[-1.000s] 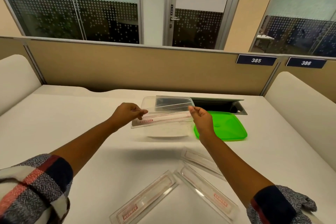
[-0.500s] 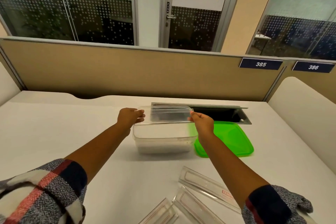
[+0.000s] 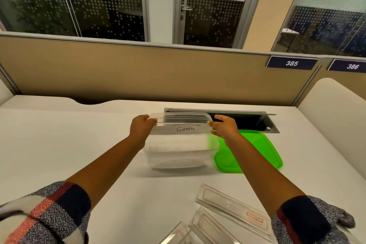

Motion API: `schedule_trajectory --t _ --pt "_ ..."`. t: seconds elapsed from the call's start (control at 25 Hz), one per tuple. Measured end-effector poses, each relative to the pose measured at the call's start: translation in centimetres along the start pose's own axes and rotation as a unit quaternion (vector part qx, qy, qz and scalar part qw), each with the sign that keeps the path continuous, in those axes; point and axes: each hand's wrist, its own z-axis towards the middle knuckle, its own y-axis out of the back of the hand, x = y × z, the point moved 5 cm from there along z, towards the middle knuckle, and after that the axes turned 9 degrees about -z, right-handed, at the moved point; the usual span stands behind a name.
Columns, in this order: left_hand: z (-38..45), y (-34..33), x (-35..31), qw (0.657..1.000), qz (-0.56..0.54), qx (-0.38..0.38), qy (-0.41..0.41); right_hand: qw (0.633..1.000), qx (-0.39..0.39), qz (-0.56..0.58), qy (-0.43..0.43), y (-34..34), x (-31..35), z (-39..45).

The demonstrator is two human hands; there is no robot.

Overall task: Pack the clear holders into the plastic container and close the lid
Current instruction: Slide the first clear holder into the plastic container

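Observation:
A clear plastic container (image 3: 181, 156) stands open in the middle of the white table. Over its far rim I hold a clear holder (image 3: 184, 129) with a paper strip reading "GIRAFEE". My left hand (image 3: 141, 128) grips its left end and my right hand (image 3: 224, 128) grips its right end. The holder stands on its long edge, partly inside the container. Three more clear holders lie near the front edge: one with a red label (image 3: 233, 211), another (image 3: 210, 228) and a third (image 3: 175, 234). The green lid (image 3: 255, 152) lies flat to the right of the container.
A dark cable slot (image 3: 247, 122) is sunk into the table behind the container and lid. A tan partition (image 3: 138, 73) closes the far edge, with white side panels left and right. My plaid sleeves fill the lower corners.
Both hands carried the holder from above the container's near side to its far rim and turned it upright on edge. The camera has moved nearer the table.

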Motion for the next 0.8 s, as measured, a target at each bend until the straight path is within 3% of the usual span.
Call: schedule_trajectory --t 0.28,0.36,0.56,0.72,0.8 --pt "-0.5 0.7 -1.2 0.983 0.142 -0.08 -0.091 0.995 -0.081 -0.058 0.027 0.1 0.3 0.1" --pt "-0.5 0.6 -1.4 0.978 0.166 -0.085 -0.09 0.985 -0.11 -0.126 0.044 0.2 0.4 0.0" --pt "-0.3 -1.5 -0.4 0.98 0.198 -0.01 0.003 0.939 -0.129 -0.303 0.095 0.0 1.5 -0.9" --pt "0.0 -2.2 0.5 0.986 0.144 -0.004 0.084 0.853 -0.088 -0.496 0.141 -2.4 2.3 -1.5" --pt "0.1 -2.7 1.0 0.989 0.101 0.01 0.111 0.835 -0.055 -0.532 0.129 -3.5 2.2 -1.0"
